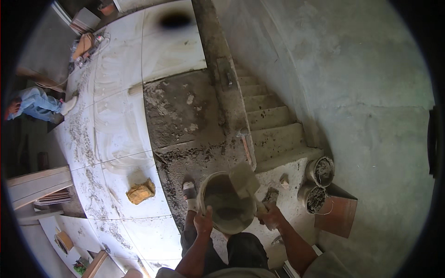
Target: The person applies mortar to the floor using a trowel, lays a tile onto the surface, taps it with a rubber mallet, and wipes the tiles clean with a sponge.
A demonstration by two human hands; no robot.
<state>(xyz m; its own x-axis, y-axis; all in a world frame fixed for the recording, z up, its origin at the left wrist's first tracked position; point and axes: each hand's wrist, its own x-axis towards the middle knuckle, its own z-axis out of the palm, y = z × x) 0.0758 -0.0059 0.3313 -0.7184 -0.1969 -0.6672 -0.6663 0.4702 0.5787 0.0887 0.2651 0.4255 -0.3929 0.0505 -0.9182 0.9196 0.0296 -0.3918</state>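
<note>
A round bucket (201, 197) with wet grey slurry (234, 217) in it stands or is held in front of my legs; its base is hidden. My left hand (204, 221) is closed on the bucket's near left rim. My right hand (273, 216), at the bucket's right side, is closed round the handle of a trowel. The trowel's flat, slurry-smeared blade (244, 180) lies over the far right rim of the bucket. Beyond the bucket spreads a rough bed of grey mortar (185, 106), bordered on the left by large white tiles (123, 129).
A yellowish-brown block-like thing (141, 191) sits on the tiles. A hammer (246, 144) lies beside the concrete stairs (269, 111). Right of me stand two mortar-filled buckets (323, 171) and a reddish-brown box-like thing (336, 217). Far left, a person in blue jeans (39, 104) is partly visible.
</note>
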